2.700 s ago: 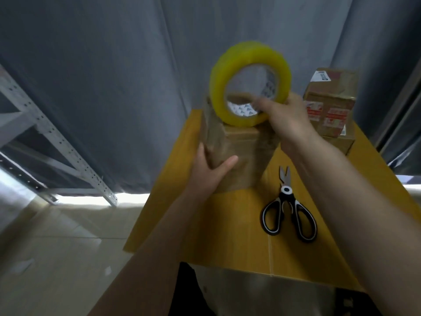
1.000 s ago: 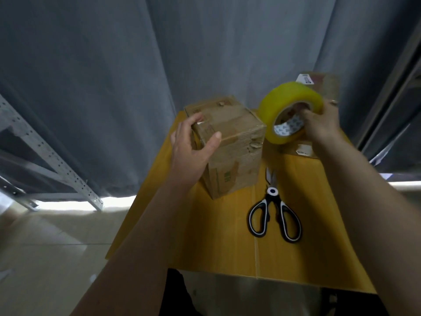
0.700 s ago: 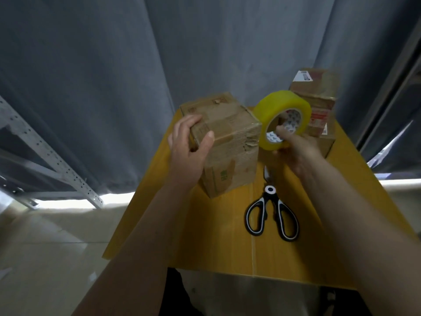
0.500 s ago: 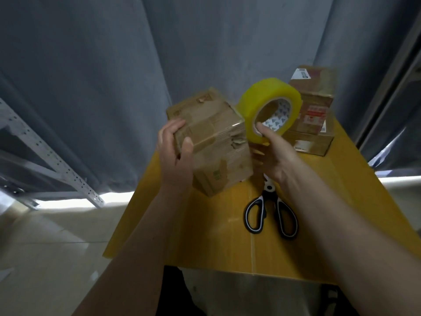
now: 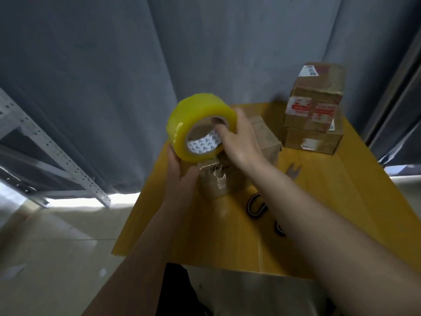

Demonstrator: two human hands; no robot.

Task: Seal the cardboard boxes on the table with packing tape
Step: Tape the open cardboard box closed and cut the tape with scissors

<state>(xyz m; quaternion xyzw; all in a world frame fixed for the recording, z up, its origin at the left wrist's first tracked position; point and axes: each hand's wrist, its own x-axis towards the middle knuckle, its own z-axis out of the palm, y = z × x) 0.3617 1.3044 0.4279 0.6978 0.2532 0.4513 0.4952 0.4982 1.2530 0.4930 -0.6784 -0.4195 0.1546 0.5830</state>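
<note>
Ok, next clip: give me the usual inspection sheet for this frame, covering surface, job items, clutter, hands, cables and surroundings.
Surface: yellow table, seam line near its front edge.
Job's things: cardboard box in front of the person, crinkled tape on its near corner; yellow tape roll raised over it; two stacked boxes at the far right, labels on them.
Clutter: scissors, largely hidden under the right forearm.
Hands: left hand grips the near box's left side; right hand holds the roll, fingers hooked into its core.
Cables: nothing seen.
Surroundings: grey curtain behind; metal shelving frame at left; pale tiled floor.
</note>
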